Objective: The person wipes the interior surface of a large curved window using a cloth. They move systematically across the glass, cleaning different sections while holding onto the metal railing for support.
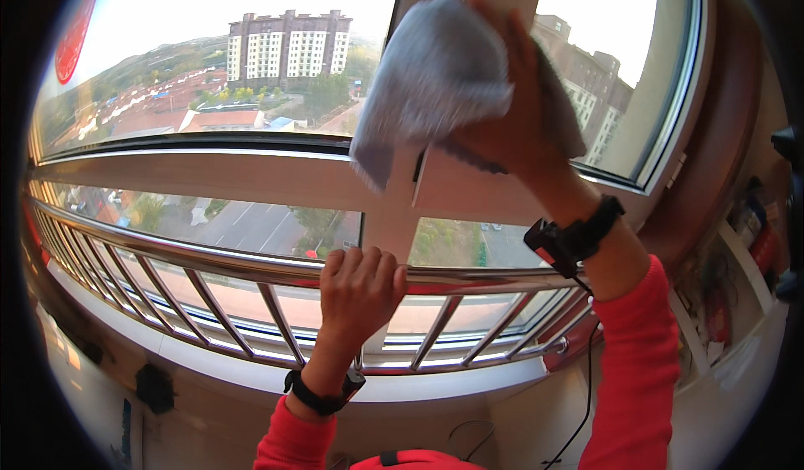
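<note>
My left hand (364, 285) grips the polished metal handrail (251, 250) of the window railing, its fingers curled over the top. Higher up, at the vertical window frame (384, 231), my right hand (524, 106) holds a grey-blue cloth (433, 74). The cloth is blurred and drapes down on the left of the hand, with more of it showing to the right of the wrist. It hides part of the frame and the edges of both panes. Whether the cloth touches the frame or the glass, I cannot tell.
Upright metal bars (217, 303) run below the handrail, above a white sill (239, 373). A black cable (590, 369) hangs from the device on my right wrist. Shelves with objects (722, 307) stand at the right. A red decoration (75, 43) is on the left pane.
</note>
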`<state>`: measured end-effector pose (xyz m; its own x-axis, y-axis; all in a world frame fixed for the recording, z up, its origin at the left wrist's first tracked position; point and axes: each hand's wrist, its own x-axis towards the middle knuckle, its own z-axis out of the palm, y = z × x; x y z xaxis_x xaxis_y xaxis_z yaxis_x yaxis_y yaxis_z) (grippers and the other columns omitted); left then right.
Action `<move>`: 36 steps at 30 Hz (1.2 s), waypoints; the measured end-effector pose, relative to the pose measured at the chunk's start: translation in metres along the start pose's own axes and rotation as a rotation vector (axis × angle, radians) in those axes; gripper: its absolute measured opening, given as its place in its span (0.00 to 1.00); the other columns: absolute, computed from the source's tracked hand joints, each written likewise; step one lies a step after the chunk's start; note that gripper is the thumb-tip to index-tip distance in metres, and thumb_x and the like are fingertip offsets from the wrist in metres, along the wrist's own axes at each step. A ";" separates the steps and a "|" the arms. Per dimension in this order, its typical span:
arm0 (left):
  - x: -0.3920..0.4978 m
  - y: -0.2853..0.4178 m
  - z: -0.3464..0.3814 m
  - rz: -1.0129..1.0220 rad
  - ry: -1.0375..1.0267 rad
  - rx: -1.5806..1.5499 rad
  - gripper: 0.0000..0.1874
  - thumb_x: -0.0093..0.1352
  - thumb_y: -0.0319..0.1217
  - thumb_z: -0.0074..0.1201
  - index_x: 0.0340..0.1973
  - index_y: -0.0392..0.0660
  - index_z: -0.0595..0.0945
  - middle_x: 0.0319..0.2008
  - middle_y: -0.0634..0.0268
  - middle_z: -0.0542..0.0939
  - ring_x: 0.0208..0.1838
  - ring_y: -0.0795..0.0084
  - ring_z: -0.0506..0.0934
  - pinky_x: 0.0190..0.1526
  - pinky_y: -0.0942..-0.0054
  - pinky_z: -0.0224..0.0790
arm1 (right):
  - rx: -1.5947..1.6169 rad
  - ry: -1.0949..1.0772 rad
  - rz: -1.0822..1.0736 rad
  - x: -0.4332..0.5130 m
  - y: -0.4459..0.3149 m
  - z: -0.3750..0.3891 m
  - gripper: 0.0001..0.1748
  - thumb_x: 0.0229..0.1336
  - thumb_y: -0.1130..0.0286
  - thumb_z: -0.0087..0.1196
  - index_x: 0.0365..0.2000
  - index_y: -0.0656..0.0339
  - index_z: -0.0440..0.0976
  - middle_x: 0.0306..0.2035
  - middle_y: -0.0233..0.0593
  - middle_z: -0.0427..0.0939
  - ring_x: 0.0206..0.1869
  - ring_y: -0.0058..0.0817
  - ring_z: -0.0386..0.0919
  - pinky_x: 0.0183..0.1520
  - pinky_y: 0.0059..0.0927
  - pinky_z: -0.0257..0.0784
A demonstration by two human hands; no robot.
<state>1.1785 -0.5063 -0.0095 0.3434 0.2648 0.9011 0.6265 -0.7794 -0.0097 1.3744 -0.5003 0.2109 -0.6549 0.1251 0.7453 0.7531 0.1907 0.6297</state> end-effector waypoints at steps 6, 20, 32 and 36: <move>-0.001 0.000 0.000 -0.004 -0.049 0.002 0.07 0.66 0.33 0.58 0.28 0.44 0.78 0.28 0.61 0.77 0.33 0.61 0.75 0.44 0.58 0.65 | -0.055 -0.208 -0.078 -0.050 -0.028 -0.008 0.43 0.58 0.33 0.52 0.64 0.52 0.71 0.76 0.36 0.54 0.79 0.34 0.47 0.80 0.51 0.30; 0.004 0.007 0.001 0.016 -0.055 0.094 0.14 0.75 0.34 0.42 0.29 0.43 0.76 0.24 0.59 0.73 0.32 0.58 0.72 0.43 0.58 0.63 | 0.070 -0.351 0.354 -0.220 0.067 -0.105 0.52 0.51 0.47 0.69 0.70 0.55 0.57 0.74 0.41 0.57 0.77 0.39 0.52 0.79 0.49 0.43; 0.006 0.010 0.006 0.002 -0.036 0.098 0.15 0.75 0.31 0.41 0.27 0.41 0.76 0.25 0.59 0.73 0.32 0.57 0.72 0.43 0.58 0.62 | -0.077 -0.096 0.937 -0.336 0.140 -0.173 0.37 0.50 0.62 0.68 0.60 0.61 0.68 0.58 0.52 0.74 0.63 0.46 0.71 0.69 0.43 0.63; 0.007 0.011 0.003 -0.019 -0.067 0.089 0.12 0.73 0.30 0.43 0.27 0.42 0.77 0.25 0.59 0.74 0.33 0.56 0.72 0.43 0.57 0.62 | -0.358 -0.206 0.777 -0.354 0.150 -0.167 0.36 0.49 0.60 0.69 0.56 0.64 0.68 0.56 0.54 0.74 0.60 0.49 0.72 0.65 0.45 0.64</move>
<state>1.1899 -0.5116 -0.0050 0.3751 0.3182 0.8706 0.6917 -0.7214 -0.0344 1.7297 -0.6787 0.0784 0.0789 0.2722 0.9590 0.9425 -0.3337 0.0172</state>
